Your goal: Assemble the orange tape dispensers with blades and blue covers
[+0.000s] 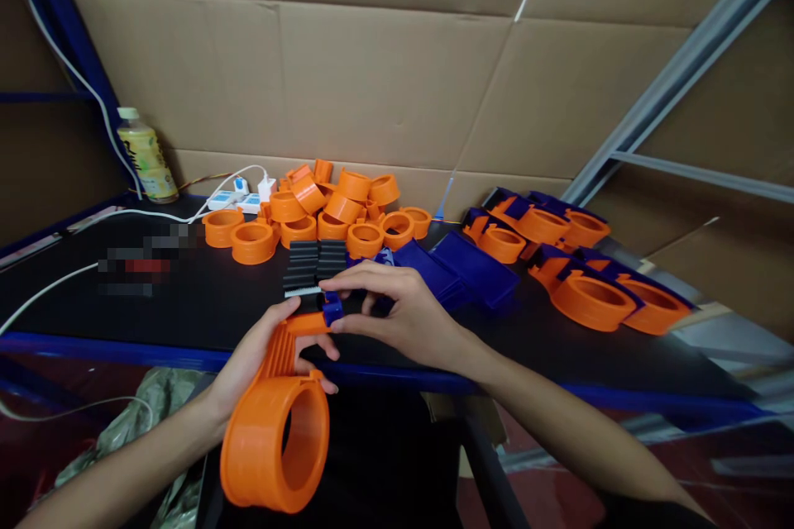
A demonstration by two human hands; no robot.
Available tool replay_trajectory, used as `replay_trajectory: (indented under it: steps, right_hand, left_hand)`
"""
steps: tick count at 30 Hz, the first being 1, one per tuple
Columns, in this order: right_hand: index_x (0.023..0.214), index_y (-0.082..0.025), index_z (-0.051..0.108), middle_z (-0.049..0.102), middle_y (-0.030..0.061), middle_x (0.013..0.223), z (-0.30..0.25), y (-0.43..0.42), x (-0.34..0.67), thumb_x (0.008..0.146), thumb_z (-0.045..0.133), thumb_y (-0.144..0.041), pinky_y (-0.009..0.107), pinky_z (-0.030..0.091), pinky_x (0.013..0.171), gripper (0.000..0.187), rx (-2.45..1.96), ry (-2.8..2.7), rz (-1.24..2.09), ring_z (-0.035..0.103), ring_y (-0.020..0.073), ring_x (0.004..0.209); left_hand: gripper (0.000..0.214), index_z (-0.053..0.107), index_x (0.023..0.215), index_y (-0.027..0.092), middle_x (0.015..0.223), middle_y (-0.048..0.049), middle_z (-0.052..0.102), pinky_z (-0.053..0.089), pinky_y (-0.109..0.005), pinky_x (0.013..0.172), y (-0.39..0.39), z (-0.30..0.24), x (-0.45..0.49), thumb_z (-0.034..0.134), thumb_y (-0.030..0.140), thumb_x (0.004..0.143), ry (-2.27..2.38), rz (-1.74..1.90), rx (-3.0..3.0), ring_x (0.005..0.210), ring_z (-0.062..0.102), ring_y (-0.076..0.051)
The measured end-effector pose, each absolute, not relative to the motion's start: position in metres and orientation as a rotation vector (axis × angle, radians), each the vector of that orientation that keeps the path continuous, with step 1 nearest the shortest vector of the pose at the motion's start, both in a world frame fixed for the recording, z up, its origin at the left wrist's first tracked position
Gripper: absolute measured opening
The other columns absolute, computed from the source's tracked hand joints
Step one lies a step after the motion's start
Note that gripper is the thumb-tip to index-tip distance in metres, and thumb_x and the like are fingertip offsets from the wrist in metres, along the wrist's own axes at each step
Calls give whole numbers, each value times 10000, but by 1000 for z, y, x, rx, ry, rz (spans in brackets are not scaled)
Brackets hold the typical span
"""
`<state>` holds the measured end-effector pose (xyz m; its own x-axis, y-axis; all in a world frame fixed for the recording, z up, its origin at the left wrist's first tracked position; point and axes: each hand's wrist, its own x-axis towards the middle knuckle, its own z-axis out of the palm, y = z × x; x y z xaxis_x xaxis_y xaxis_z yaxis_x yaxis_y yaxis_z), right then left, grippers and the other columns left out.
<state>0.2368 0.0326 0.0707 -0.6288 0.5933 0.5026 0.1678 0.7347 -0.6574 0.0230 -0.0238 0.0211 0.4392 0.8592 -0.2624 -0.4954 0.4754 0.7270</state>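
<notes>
An orange tape dispenser with a wide round hub is held by my left hand, its fingers wrapped round the ribbed handle. A black piece and a toothed metal blade show at the dispenser's far end. With thumb and fingertips my right hand pinches a small blue plastic part against that end. Whether the part is fully seated I cannot tell. Just beyond my hands lie ribbed black strips and flat blue plastic plates.
Several orange dispenser bodies are heaped at the table's back. Dispensers with blue parts stand on the right. A power strip, white cables and a yellow-labelled bottle are at the back left. A blue edge runs along the table's front.
</notes>
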Motion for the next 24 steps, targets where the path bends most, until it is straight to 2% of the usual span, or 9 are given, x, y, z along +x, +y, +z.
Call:
replay_trajectory:
  steps: [5, 10, 14, 17, 20, 24]
  right_hand:
    - [1254, -252, 699, 682, 85, 1180, 60, 30, 233, 875, 740, -297, 248, 589, 692, 384, -529, -2215, 656, 666, 160, 938]
    - [1194, -206, 719, 686, 71, 1022, 49, 27, 231, 863, 752, -309, 247, 594, 678, 348, -554, -2158, 597, 665, 139, 832]
    - [1218, -189, 696, 668, 68, 1014, 41, 23, 233, 868, 747, -292, 239, 612, 693, 368, -496, -2140, 530, 668, 119, 790]
    - [1249, -185, 671, 679, 85, 1077, 38, 19, 234, 897, 713, -260, 256, 619, 780, 362, -448, -2175, 426, 691, 136, 873]
    - [1261, -177, 657, 687, 101, 1129, 40, 15, 234, 912, 692, -229, 281, 603, 870, 354, -422, -2228, 266, 688, 170, 1000]
    - [1295, -167, 627, 681, 110, 1182, 46, 12, 233, 942, 652, -228, 272, 590, 898, 359, -404, -2271, 140, 679, 172, 1046]
  left_hand:
    - [410, 644, 952, 132, 798, -103, 727, 584, -310, 601, -27, 19, 30, 528, 525, 945, 720, 982, 610, 654, 765, -270]
    - [308, 554, 1016, 176, 796, -101, 734, 584, -336, 595, -28, 15, 29, 526, 479, 965, 700, 992, 640, 664, 769, -292]
    - [205, 525, 1081, 198, 795, -78, 743, 611, -398, 648, -34, 16, 32, 607, 315, 934, 709, 1038, 721, 637, 758, -264]
    - [297, 526, 1137, 204, 776, -36, 736, 620, -395, 655, -40, 17, 36, 682, 229, 885, 774, 1125, 780, 596, 737, -218]
    - [275, 538, 1105, 194, 772, -24, 731, 621, -369, 635, -43, 16, 38, 688, 296, 898, 824, 1200, 819, 572, 722, -193]
    - [257, 533, 1091, 204, 787, -13, 737, 623, -360, 639, -43, 12, 36, 676, 314, 908, 811, 1246, 941, 605, 741, -206]
